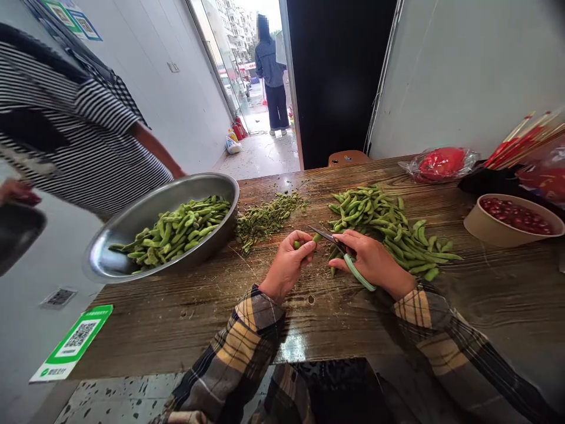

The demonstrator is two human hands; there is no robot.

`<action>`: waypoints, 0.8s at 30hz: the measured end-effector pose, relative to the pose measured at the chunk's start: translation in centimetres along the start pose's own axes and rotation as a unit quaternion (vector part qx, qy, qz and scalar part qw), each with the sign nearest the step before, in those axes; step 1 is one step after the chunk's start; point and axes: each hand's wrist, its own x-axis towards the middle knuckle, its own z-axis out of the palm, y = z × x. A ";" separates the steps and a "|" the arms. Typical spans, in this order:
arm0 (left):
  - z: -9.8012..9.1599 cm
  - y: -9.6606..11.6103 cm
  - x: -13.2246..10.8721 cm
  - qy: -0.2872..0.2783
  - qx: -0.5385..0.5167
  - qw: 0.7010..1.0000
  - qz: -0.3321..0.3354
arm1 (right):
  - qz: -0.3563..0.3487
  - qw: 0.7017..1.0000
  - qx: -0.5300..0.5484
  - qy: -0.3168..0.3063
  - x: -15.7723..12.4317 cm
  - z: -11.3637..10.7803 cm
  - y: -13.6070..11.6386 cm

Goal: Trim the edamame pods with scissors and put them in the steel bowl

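Between thumb and fingers, my left hand [289, 259] pinches a green soybean pod [316, 238]. My right hand [368, 259] grips scissors [359, 274] with pale green handles, their dark blades reaching left to the tip of that pod. Just beyond my right hand lies a heap of whole pods [375, 215] on the wooden table [212, 330]. A smaller heap of snipped pod ends [269, 215] lies past my left hand. To the left, a wide metal basin [216, 185] holds many more pods and is tilted toward me.
A person in a striped top [110, 159] stands at left with a hand at the basin's rim, holding a dark pan [20, 238]. A paper bowl of red berries or beads [489, 227], a plastic-wrapped red item [441, 164] and red-tipped sticks [516, 141] sit right. A green QR card [75, 341] lies front left.
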 end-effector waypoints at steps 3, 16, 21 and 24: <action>0.1 0.3 0.1 0.012 -0.002 1.000 0.000 | -0.005 1.000 -0.005 0.000 0.0 0.1 0.2; 0.3 0.1 0.4 0.002 0.067 0.998 -0.019 | 0.035 0.987 0.054 0.145 0.7 -0.3 1.1; 1.3 -0.9 0.2 -0.071 0.377 0.921 0.072 | 0.020 0.991 0.036 0.127 0.7 -0.1 1.0; 1.7 -1.3 -0.1 -0.089 0.571 0.806 0.131 | 0.020 0.993 0.032 0.114 0.7 0.0 1.0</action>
